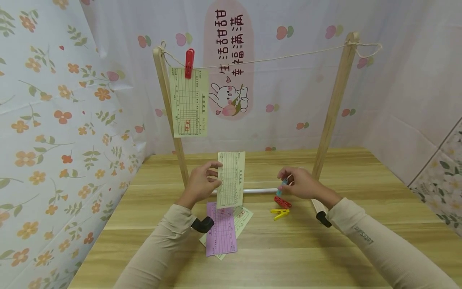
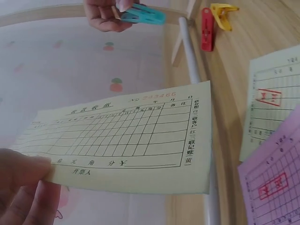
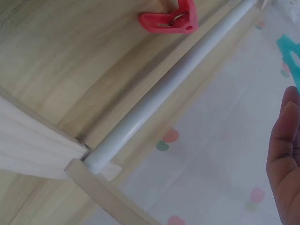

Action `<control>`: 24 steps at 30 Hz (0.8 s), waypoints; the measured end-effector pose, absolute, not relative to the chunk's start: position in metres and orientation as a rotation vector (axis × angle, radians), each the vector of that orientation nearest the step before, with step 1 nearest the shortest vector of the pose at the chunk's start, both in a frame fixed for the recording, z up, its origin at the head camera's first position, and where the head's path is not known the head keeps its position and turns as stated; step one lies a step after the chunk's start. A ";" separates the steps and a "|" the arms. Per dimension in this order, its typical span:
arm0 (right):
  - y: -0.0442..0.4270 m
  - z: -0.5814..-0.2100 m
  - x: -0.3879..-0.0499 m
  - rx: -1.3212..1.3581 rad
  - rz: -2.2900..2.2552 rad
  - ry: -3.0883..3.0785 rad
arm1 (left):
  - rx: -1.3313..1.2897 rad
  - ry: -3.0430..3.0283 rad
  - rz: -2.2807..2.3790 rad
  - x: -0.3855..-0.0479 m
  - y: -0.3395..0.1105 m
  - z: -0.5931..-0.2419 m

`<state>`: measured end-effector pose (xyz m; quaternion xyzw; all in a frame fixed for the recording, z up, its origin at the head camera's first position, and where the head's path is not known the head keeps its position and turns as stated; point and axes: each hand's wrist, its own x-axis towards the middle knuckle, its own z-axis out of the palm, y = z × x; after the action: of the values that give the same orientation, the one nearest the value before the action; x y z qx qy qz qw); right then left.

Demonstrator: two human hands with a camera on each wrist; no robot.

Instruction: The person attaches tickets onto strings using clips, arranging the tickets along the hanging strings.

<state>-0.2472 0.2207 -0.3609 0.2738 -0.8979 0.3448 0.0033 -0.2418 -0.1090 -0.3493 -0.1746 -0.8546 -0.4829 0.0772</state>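
My left hand (image 1: pixel 202 182) pinches a pale yellow receipt slip (image 1: pixel 231 180) by its left edge, holding it up above the table. In the left wrist view the slip (image 2: pixel 136 140) shows a printed grid and a red number. My right hand (image 1: pixel 303 182) holds a teal clothespin (image 1: pixel 282 187) between thumb and fingers, also seen as a teal clothespin (image 2: pixel 143 15) in the left wrist view. Below that hand lie a red clothespin (image 1: pixel 282 202) and a yellow clothespin (image 1: pixel 280 213). A purple slip (image 1: pixel 221 233) overlaps another pale slip (image 1: pixel 242 216) on the table.
A twine line (image 1: pixel 274 60) runs between two wooden posts, the left post (image 1: pixel 164 86) and right post (image 1: pixel 335 100). On it a red clothespin (image 1: pixel 189 63) holds a pale slip (image 1: pixel 189 104). A white rod (image 1: pixel 260 190) joins the frame low down.
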 end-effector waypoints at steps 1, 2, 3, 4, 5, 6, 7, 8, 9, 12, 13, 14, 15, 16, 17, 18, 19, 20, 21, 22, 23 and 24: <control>0.220 -0.360 -0.247 0.846 1.081 -2.817 | -0.518 -2.557 -1.457 -0.242 -0.108 -0.348; 0.220 -0.359 -0.247 0.832 1.080 -2.820 | -0.513 -2.553 -1.473 -0.242 -0.107 -0.346; 0.219 -0.358 -0.247 0.824 1.075 -2.821 | -0.505 -2.549 -1.487 -0.243 -0.107 -0.344; 0.219 -0.357 -0.247 0.815 1.068 -2.820 | -0.498 -2.541 -1.505 -0.243 -0.106 -0.343; 0.218 -0.356 -0.247 0.803 1.066 -2.819 | -0.490 -2.533 -1.520 -0.243 -0.106 -0.341; 0.218 -0.355 -0.247 0.799 1.065 -2.814 | -0.485 -2.522 -1.535 -0.243 -0.105 -0.339; 0.217 -0.355 -0.248 0.798 1.068 -2.807 | -0.483 -2.511 -1.546 -0.243 -0.105 -0.337; 0.216 -0.354 -0.248 0.798 1.071 -2.801 | -0.483 -2.500 -1.560 -0.243 -0.104 -0.336; 0.215 -0.353 -0.248 0.801 1.071 -2.793 | -0.487 -2.488 -1.567 -0.243 -0.104 -0.335; 0.213 -0.351 -0.247 0.796 1.080 -2.779 | -0.499 -2.467 -1.589 -0.243 -0.103 -0.333; 0.212 -0.350 -0.247 0.789 1.076 -2.778 | -0.507 -2.458 -1.595 -0.243 -0.102 -0.332; 0.212 -0.350 -0.247 0.783 1.069 -2.778 | -0.511 -2.451 -1.605 -0.243 -0.102 -0.331; 0.212 -0.349 -0.247 0.776 1.062 -2.777 | -0.517 -2.444 -1.606 -0.243 -0.101 -0.330; 0.212 -0.348 -0.247 0.770 1.059 -2.776 | -0.522 -2.438 -1.611 -0.243 -0.101 -0.329; 0.211 -0.347 -0.247 0.764 1.053 -2.774 | -0.526 -2.436 -1.606 -0.243 -0.100 -0.328; 0.211 -0.346 -0.247 0.758 1.055 -2.773 | -0.534 -2.433 -1.599 -0.243 -0.100 -0.327; 0.211 -0.345 -0.248 0.757 1.055 -2.770 | -0.543 -2.429 -1.598 -0.243 -0.100 -0.325; 0.211 -0.344 -0.248 0.754 1.059 -2.768 | -0.548 -2.428 -1.598 -0.243 -0.099 -0.324; 0.211 -0.343 -0.248 0.749 1.069 -2.765 | -0.553 -2.429 -1.590 -0.243 -0.099 -0.322; 0.210 -0.342 -0.248 0.747 1.085 -2.763 | -0.560 -2.430 -1.581 -0.242 -0.100 -0.321; 0.210 -0.341 -0.248 0.742 1.089 -2.761 | -0.564 -2.432 -1.572 -0.242 -0.100 -0.319; 0.210 -0.339 -0.248 0.735 1.099 -2.760 | -0.569 -2.431 -1.570 -0.242 -0.100 -0.318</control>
<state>-0.2484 0.2099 -0.3395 0.2401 -0.9011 0.3589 0.0407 -0.2419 -0.1002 -0.3180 -0.1920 -0.8204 -0.5299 0.0962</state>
